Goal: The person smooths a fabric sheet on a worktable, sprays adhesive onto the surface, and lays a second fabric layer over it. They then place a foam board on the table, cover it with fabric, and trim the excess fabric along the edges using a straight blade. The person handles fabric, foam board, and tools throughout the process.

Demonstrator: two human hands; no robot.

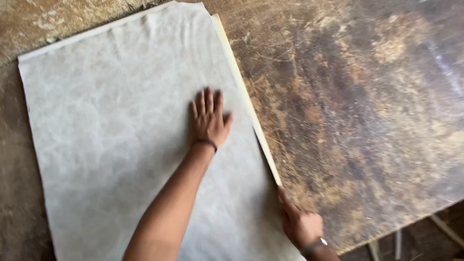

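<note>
Under the spread fingers of the left hand (pixel 207 121) lies the pale sheet (pixel 115 140), flat on the worn tabletop (pixel 371 101); the right hand (pixel 300 224) fingers pinch its right edge.

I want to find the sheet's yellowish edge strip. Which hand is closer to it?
The right hand. Its fingers touch the yellowish edge strip near the strip's lower end. The left hand lies flat on the grey sheet, a little to the left of the strip.
</note>
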